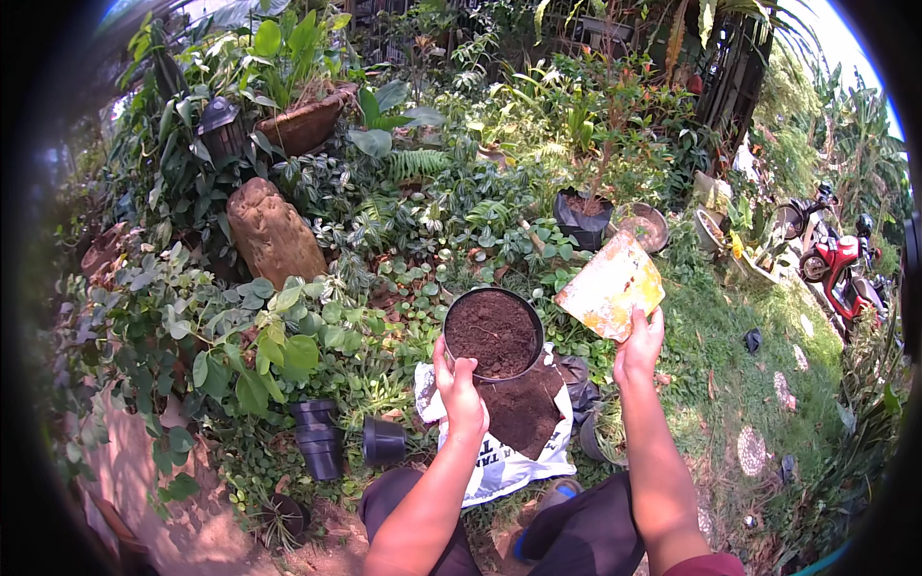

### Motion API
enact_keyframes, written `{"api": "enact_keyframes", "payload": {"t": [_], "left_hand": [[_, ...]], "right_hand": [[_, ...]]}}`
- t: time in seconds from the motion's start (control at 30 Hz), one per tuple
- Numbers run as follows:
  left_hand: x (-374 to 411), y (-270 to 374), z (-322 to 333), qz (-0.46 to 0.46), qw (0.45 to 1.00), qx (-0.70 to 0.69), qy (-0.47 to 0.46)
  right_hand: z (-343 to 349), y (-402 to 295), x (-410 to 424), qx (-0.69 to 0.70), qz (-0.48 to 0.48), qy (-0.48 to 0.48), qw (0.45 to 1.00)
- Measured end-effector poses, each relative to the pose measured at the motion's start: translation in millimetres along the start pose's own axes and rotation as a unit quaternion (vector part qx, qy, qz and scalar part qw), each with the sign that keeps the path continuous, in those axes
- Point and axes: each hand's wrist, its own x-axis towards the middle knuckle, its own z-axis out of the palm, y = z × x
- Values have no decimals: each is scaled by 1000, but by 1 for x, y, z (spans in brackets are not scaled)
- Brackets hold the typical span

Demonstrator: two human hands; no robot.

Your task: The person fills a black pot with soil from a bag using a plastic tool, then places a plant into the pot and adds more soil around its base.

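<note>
My left hand [461,392] grips the lower left rim of a round black plant pot [494,335] filled with dark soil. A thin root or twig lies on that soil. In my right hand [639,344] is a flat, worn plate [616,288] with white and yellow patches, held by its lower right edge, to the right of the pot and apart from it. Below the pot a white sack [515,475] with printed writing lies on the ground, with dark soil [524,417] heaped in its opening.
Stacked black pots [317,439] and one lying black pot [384,441] are left of the sack. A large brown rock [274,234] and a clay planter [306,126] stand among plants at the upper left. Round stepping stones [751,451] and a red motorcycle [850,266] are at the right.
</note>
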Motion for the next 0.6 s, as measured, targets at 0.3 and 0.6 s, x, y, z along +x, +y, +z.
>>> {"api": "enact_keyframes", "payload": {"t": [0.3, 0.6], "left_hand": [[-2, 0, 13, -49, 999, -24, 0], [-4, -14, 4, -42, 998, 51, 10]], "right_hand": [[37, -21, -30, -68, -16, -117, 991], [43, -18, -41, -145, -24, -122, 982]]}}
